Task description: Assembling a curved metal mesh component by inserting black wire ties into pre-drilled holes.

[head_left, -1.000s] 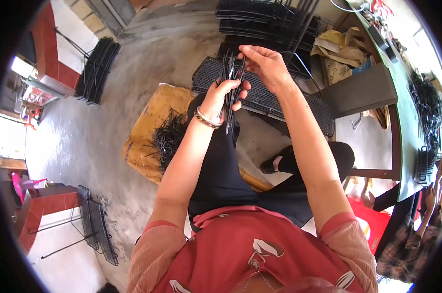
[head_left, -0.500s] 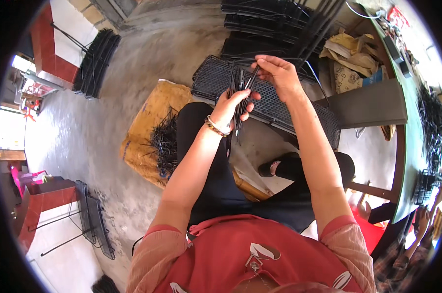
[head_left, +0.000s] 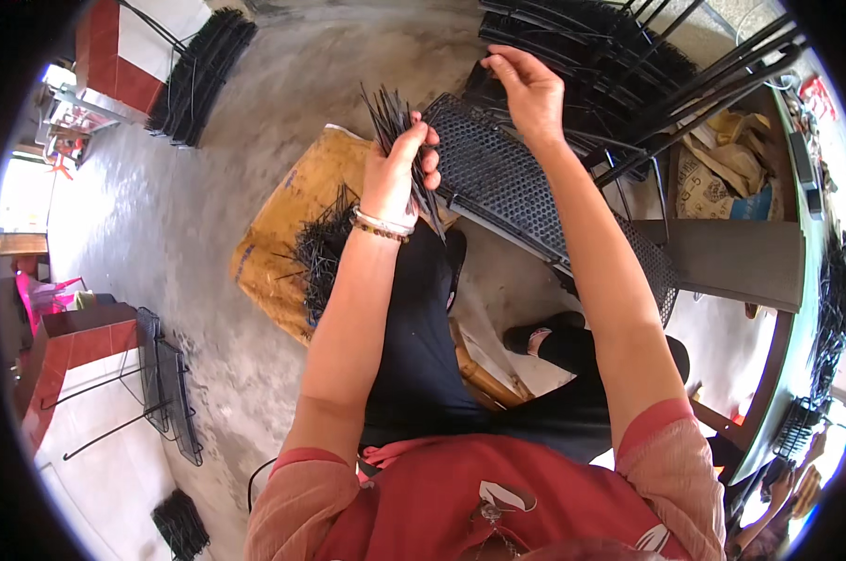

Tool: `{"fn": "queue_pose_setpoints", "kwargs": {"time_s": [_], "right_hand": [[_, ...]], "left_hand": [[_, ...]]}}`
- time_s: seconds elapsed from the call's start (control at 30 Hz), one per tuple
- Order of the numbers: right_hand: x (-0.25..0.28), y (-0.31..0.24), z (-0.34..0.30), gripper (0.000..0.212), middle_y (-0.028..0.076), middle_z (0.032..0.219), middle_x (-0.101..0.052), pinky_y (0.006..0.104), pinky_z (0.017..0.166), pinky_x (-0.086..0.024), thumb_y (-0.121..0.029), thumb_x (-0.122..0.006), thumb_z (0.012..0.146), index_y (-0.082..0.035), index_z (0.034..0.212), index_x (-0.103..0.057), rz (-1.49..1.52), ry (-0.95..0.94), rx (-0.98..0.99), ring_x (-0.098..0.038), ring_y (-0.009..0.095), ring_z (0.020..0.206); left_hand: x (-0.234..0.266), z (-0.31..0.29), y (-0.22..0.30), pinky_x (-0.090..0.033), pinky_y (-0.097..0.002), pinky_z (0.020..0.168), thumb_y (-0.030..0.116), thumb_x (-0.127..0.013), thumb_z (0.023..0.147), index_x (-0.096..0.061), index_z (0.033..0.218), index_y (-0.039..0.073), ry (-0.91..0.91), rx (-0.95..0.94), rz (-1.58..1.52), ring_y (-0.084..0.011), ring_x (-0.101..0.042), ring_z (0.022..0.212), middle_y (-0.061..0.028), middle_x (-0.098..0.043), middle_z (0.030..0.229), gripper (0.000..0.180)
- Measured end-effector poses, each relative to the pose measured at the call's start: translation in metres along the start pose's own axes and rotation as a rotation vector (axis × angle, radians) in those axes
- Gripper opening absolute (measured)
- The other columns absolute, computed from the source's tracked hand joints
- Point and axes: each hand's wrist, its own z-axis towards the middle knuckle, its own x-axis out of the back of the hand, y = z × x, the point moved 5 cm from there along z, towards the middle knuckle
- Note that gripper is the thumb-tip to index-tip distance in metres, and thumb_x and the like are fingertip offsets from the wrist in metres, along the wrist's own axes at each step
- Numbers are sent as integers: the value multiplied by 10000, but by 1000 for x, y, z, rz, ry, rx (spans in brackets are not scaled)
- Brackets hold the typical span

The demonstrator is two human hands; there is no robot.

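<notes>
Fingers of the left hand (head_left: 395, 173) clamped on black strips (head_left: 385, 117), left of the mesh panel (head_left: 507, 173); those of the right hand (head_left: 535, 98) pinched together, contents unconfirmed. Step judged: separating strips; next move calls for a steady left grip.

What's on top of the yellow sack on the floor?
A tangled pile of thin black strips lies on the sack. What's beneath the pile, or behind the left forearm, is covered.

Workshop of some kind, bare concrete floor (head_left: 180, 252), dark stacked racks (head_left: 591, 56), perforated black panel (head_left: 498, 159), loose black strips (head_left: 322, 257) heaped on yellow woven sack (head_left: 278, 229), green-topped worktable (head_left: 785, 381) at right edge.
</notes>
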Motion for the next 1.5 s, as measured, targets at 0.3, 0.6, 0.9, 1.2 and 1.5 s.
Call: {"fn": "queue_pose_setpoints", "kwargs": {"time_s": [0.3,0.6,0.9,1.2,1.5], "right_hand": [[-26,51,5,184,39,848,-665,209,738,-459,-117,-597,843,-28,998,-640,-263,-77,-41,-600,73,802],[-25,68,0,171,29,855,-664,213,725,-454,-112,-612,828,-33,977,-643,-245,-32,-79,-593,79,769],[-32,67,-5,164,78,871,-665,241,704,-470,-117,-634,807,-33,948,-650,-284,-71,-8,-609,116,751],[-37,67,-12,169,132,908,-650,288,714,-481,-132,-610,817,-38,954,-644,-506,-190,143,-638,246,804],[-48,59,-16,178,139,921,-640,349,712,-487,-147,-571,828,-51,962,-638,-595,-244,251,-610,304,831]], "left_hand": [[36,20,0,-365,-224,435,153,-574,850,-530,921,72,70,89,-64,-100,-457,571,-32,-526,770,116],[38,23,-3,-364,-222,455,139,-556,855,-535,931,69,34,175,-212,-101,-451,582,-32,-526,790,105],[38,27,-6,-362,-223,465,138,-554,855,-520,939,71,-1,212,-248,-100,-445,585,-28,-519,794,113],[36,27,-4,-362,-219,473,129,-553,852,-513,941,77,22,203,-239,-96,-442,591,-20,-519,795,110],[37,28,-6,-363,-216,463,122,-564,840,-513,931,83,7,216,-255,-99,-447,591,-16,-523,761,111]]}}
